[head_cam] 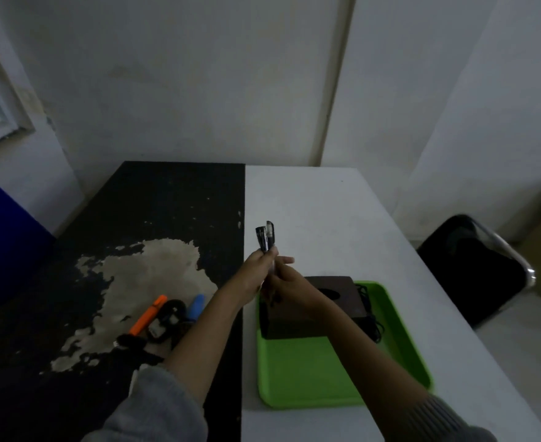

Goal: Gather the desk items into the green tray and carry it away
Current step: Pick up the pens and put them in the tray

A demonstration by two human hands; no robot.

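Above the far end of the green tray (pixel 310 381), my left hand (pixel 256 271) and right hand (pixel 291 290) both had fingers curled round the pens (pixel 266 236) (held roughly upright), clear of the surface (pixel 326 212).

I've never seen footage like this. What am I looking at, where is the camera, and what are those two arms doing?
There is no machine here: these are a person's two bare hands, filmed by one wide-angle camera worn on their head, looking forward and down. The left hand and right hand together grip a few dark pens, held roughly upright above the tables. On the white table sits a green tray, which holds a brown tissue box and a black cord. On the worn black desk to the left lie an orange highlighter, a blue marker and small dark items I cannot identify.
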